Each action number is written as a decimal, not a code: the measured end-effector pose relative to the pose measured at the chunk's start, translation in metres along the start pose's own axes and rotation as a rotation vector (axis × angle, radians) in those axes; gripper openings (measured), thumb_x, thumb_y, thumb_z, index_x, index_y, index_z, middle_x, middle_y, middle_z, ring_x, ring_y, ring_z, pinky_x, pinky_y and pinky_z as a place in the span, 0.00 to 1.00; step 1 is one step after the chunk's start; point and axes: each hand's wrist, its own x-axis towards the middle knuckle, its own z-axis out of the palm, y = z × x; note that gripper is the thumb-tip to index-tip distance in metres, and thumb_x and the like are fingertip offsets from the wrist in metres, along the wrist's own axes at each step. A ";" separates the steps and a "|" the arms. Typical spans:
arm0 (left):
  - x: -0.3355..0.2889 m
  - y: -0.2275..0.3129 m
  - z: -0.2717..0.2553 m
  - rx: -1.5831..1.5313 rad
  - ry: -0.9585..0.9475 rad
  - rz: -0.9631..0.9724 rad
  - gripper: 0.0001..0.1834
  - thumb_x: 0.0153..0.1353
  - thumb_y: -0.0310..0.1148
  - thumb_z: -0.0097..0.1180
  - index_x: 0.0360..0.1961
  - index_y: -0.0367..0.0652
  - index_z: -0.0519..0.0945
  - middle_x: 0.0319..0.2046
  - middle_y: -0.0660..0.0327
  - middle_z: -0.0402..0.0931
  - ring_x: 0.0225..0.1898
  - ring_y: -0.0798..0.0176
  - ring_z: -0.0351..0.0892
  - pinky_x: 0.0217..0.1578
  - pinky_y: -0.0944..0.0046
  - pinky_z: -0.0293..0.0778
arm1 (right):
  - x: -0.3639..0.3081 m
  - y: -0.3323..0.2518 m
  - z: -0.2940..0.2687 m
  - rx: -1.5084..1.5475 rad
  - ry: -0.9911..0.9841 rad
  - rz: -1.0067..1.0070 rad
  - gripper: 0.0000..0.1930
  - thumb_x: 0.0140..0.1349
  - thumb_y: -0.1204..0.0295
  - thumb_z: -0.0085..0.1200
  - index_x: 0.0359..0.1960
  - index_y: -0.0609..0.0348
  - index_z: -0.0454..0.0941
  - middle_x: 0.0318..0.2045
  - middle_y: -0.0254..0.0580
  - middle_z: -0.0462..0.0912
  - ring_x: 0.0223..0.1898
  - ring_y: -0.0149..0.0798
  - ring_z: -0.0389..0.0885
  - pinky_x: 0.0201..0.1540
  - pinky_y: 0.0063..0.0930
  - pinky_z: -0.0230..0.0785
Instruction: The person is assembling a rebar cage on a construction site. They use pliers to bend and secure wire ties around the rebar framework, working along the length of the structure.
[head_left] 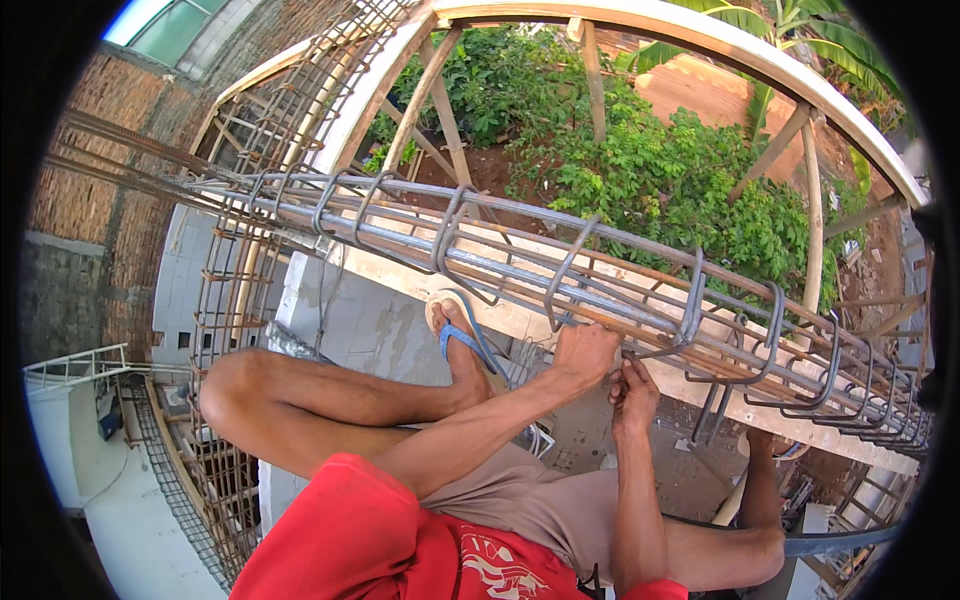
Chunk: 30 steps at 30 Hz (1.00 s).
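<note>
A long rebar cage of grey and rusty bars with bent stirrups runs across in front of me. My left hand is closed at the cage's near lower edge, its knuckles against a rusty bar. What its fingers hold is hidden. Just right of it and slightly lower, my right hand is closed in a pinch, palm side partly showing. Its fingertips are beside the lower end of a grey stirrup. Whatever lies between them is too small to make out. The two hands almost touch.
A pale formwork board lies under the cage, with one sandalled foot on it. An upright rebar column stands left. Beyond is a wooden frame above green shrubs. The ground lies well below my hands.
</note>
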 end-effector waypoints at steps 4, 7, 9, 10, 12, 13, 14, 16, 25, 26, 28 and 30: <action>0.002 0.003 0.002 -0.038 -0.028 -0.005 0.10 0.57 0.33 0.58 0.37 0.46 0.88 0.28 0.46 0.86 0.32 0.44 0.89 0.31 0.45 0.82 | 0.001 0.006 0.006 -0.169 0.128 -0.124 0.16 0.70 0.71 0.63 0.56 0.64 0.83 0.22 0.35 0.81 0.15 0.24 0.71 0.16 0.21 0.59; 0.001 0.007 -0.001 -0.055 -0.048 -0.017 0.09 0.57 0.33 0.61 0.35 0.43 0.89 0.31 0.47 0.87 0.35 0.46 0.90 0.33 0.48 0.83 | 0.001 0.009 0.010 -0.244 0.179 -0.167 0.14 0.70 0.70 0.63 0.53 0.64 0.83 0.22 0.35 0.80 0.15 0.24 0.69 0.16 0.20 0.57; 0.001 0.009 -0.002 -0.048 -0.075 -0.024 0.09 0.57 0.33 0.61 0.34 0.42 0.89 0.32 0.48 0.87 0.36 0.47 0.90 0.34 0.50 0.84 | 0.002 0.010 0.011 -0.283 0.163 -0.201 0.12 0.70 0.72 0.63 0.51 0.66 0.84 0.21 0.35 0.80 0.15 0.23 0.68 0.16 0.20 0.55; 0.001 0.010 -0.003 -0.042 -0.079 -0.024 0.09 0.57 0.33 0.61 0.34 0.42 0.89 0.32 0.48 0.87 0.36 0.47 0.90 0.34 0.50 0.84 | 0.003 0.011 0.010 -0.307 0.162 -0.218 0.12 0.70 0.73 0.62 0.50 0.67 0.85 0.21 0.35 0.80 0.15 0.23 0.68 0.16 0.20 0.55; 0.001 0.012 -0.003 -0.035 -0.070 -0.040 0.09 0.57 0.33 0.61 0.35 0.43 0.89 0.33 0.49 0.87 0.37 0.48 0.91 0.35 0.51 0.84 | 0.007 0.012 0.008 -0.337 0.155 -0.243 0.06 0.68 0.77 0.62 0.41 0.67 0.86 0.27 0.33 0.84 0.19 0.22 0.71 0.19 0.21 0.59; 0.001 0.012 -0.003 -0.040 -0.083 -0.048 0.08 0.57 0.33 0.61 0.33 0.43 0.89 0.32 0.49 0.87 0.37 0.48 0.90 0.35 0.50 0.84 | 0.011 0.013 0.006 -0.348 0.157 -0.266 0.05 0.68 0.77 0.62 0.40 0.67 0.86 0.27 0.33 0.84 0.20 0.23 0.73 0.21 0.21 0.61; 0.001 0.013 -0.003 -0.048 -0.069 -0.052 0.08 0.57 0.34 0.61 0.32 0.43 0.89 0.32 0.48 0.87 0.37 0.48 0.90 0.35 0.50 0.84 | 0.014 0.015 0.004 -0.369 0.165 -0.276 0.05 0.68 0.78 0.62 0.40 0.68 0.86 0.28 0.34 0.84 0.22 0.23 0.74 0.22 0.20 0.63; 0.000 0.013 -0.004 -0.059 -0.070 -0.051 0.08 0.57 0.34 0.61 0.32 0.42 0.89 0.33 0.48 0.87 0.38 0.48 0.90 0.36 0.50 0.84 | 0.022 0.017 0.001 -0.399 0.148 -0.306 0.04 0.68 0.78 0.62 0.39 0.69 0.85 0.30 0.35 0.85 0.28 0.25 0.79 0.28 0.19 0.69; -0.039 -0.010 -0.040 0.037 0.065 -0.155 0.14 0.59 0.26 0.54 0.47 0.36 0.80 0.38 0.49 0.87 0.41 0.44 0.88 0.47 0.46 0.80 | 0.022 0.019 -0.007 -0.585 0.152 -0.476 0.06 0.66 0.75 0.66 0.33 0.67 0.86 0.20 0.27 0.78 0.20 0.20 0.66 0.23 0.20 0.56; -0.042 -0.017 -0.044 -0.004 0.020 -0.152 0.12 0.60 0.26 0.53 0.44 0.35 0.80 0.39 0.46 0.86 0.43 0.42 0.88 0.51 0.44 0.78 | 0.020 0.017 -0.006 -0.684 0.205 -0.436 0.07 0.66 0.74 0.66 0.34 0.68 0.86 0.20 0.27 0.78 0.21 0.21 0.67 0.25 0.21 0.59; -0.041 -0.024 -0.047 -0.049 -0.029 -0.196 0.14 0.62 0.26 0.53 0.48 0.39 0.82 0.42 0.47 0.86 0.43 0.41 0.87 0.48 0.43 0.80 | 0.014 0.015 -0.004 -0.761 0.186 -0.494 0.08 0.64 0.73 0.68 0.36 0.67 0.87 0.19 0.30 0.77 0.23 0.22 0.68 0.28 0.24 0.63; -0.036 -0.023 -0.045 -0.215 0.102 -0.110 0.12 0.67 0.28 0.52 0.49 0.41 0.82 0.42 0.47 0.86 0.41 0.40 0.86 0.44 0.42 0.81 | 0.007 0.012 -0.003 -0.910 0.233 -0.533 0.07 0.61 0.72 0.68 0.35 0.63 0.87 0.19 0.38 0.79 0.21 0.31 0.72 0.29 0.31 0.67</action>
